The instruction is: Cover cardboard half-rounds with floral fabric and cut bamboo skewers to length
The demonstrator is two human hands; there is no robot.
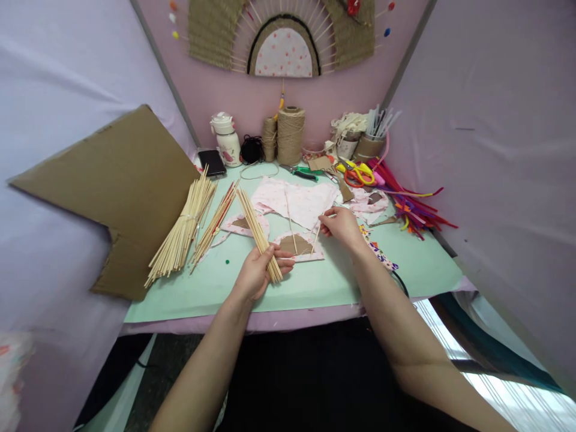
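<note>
A pale green table mat (396, 264) fills the view, seen from above, inside pink cloth walls. At 9 o'clock on the mat a large loose pile of bamboo skewers (182, 231) lies fanned out, its far side resting on a big sheet of brown cardboard (121, 180). Just beside it, toward the centre, lies a thinner bunch of sticks (215, 221). At 12 o'clock stand a white flask (227, 143), a black phone (212, 161), a coil of black cord (252, 149) and two spools of jute twine (290, 135). At 1 o'clock are orange and yellow scissors (359, 174) and a cup of clear sticks (375, 139). At 3 o'clock lies a heap of coloured pipe cleaners (411, 207). Pink spotted fabric (297, 201) is spread at the centre.

The left hand (257, 273), at 6 o'clock, is closed around the lower end of a bundle of skewers (256, 228), which slants up toward 11 o'clock. The right hand (342, 227), at 4 o'clock from the fabric, pinches a single skewer (316, 236) between thumb and fingertips. That skewer's lower end rests on a fabric-wrapped cardboard piece (300, 246), which lies between the two hands, at 8 o'clock from the right hand and touching the left thumb side. Another loose skewer (290, 219) lies across this piece, pointing to 12 o'clock.
</note>
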